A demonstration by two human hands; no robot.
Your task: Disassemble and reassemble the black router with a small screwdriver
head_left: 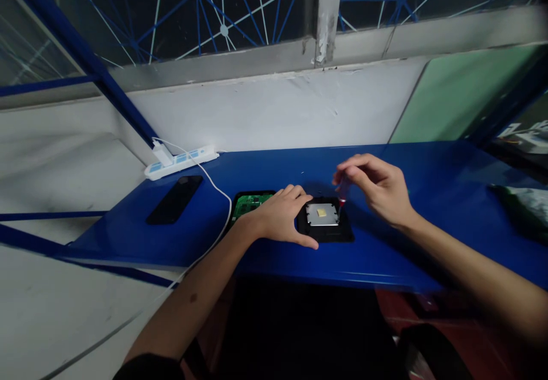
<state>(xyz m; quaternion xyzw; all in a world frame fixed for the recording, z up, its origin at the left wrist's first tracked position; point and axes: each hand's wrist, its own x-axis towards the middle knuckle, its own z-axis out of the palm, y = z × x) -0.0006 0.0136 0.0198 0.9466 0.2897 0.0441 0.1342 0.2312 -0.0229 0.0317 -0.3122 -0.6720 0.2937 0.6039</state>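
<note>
A black square device (325,226) with a silver metal plate (322,214) on top lies on the blue table (428,209). My left hand (280,217) rests on its left side, fingers curved round the edge. My right hand (377,189) is closed in a pinch on a small red-handled screwdriver (342,194), held upright with its tip at the right edge of the metal plate. A green circuit board (250,204) in a black case lies just left of my left hand, partly hidden by it.
A black phone (175,199) lies at the table's left. Behind it a white power strip (182,160) holds a charger, its white cable (216,191) running off the front edge. A dark green bundle (520,206) sits at the far right. A white wall stands behind.
</note>
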